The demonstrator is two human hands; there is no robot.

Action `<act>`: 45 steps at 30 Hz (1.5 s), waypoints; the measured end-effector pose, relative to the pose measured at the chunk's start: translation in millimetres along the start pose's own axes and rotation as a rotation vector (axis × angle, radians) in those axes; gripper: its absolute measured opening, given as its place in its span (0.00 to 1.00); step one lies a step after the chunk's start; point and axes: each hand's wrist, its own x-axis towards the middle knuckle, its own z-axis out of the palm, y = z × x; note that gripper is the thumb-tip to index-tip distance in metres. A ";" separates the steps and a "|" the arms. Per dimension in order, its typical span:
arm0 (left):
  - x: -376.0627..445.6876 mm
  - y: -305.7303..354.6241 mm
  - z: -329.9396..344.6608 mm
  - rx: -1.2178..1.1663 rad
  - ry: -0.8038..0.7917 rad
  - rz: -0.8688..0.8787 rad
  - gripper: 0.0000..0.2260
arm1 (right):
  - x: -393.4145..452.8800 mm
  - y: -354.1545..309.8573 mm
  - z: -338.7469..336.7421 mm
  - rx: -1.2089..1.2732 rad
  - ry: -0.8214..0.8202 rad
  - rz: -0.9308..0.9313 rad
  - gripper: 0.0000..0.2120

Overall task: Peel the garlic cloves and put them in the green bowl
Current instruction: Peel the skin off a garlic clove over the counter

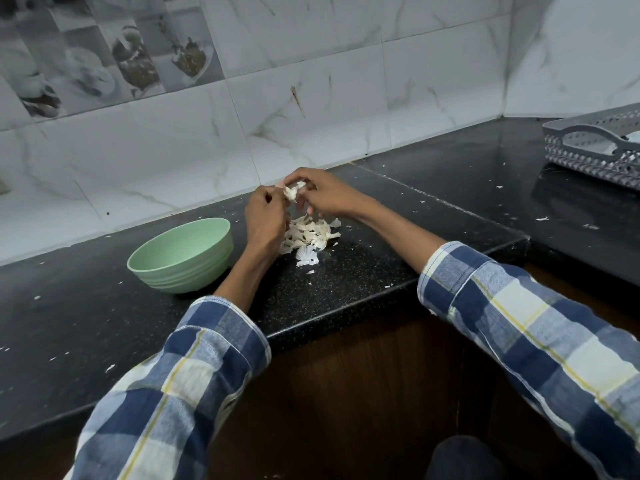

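Peeling mid-task, I judge | left hand [265,216] and right hand [325,195] both pinch one garlic clove [292,191] above skins pile [310,233] | green bowl [180,254] contents hidden, left on counter [346,278]

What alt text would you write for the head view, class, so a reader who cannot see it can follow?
Two hands, left and right, hold a garlic clove above a pile of skins on a black counter, peeling it. A green bowl sits left of the pile, and a grey basket stands at the far right.
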 end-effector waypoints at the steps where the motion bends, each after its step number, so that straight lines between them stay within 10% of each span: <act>1: -0.7 0.4 -0.1 -0.007 0.005 0.012 0.10 | 2.5 0.1 -1.1 0.056 0.017 0.035 0.18; 15: -4.8 4.4 -3.3 -0.084 0.020 0.123 0.05 | 9.8 5.8 1.3 0.368 -0.097 0.124 0.18; 29: 3.2 1.3 -2.5 -0.164 0.022 -0.003 0.09 | 0.4 5.8 18.2 -0.237 0.079 -0.225 0.07; 33: -4.7 -0.6 0.1 -0.008 -0.090 0.063 0.22 | -1.4 5.9 18.5 -0.270 0.117 -0.226 0.09; 45: -4.1 0.6 -0.7 0.091 -0.009 0.177 0.17 | -4.7 -1.2 24.1 -0.125 0.129 -0.148 0.16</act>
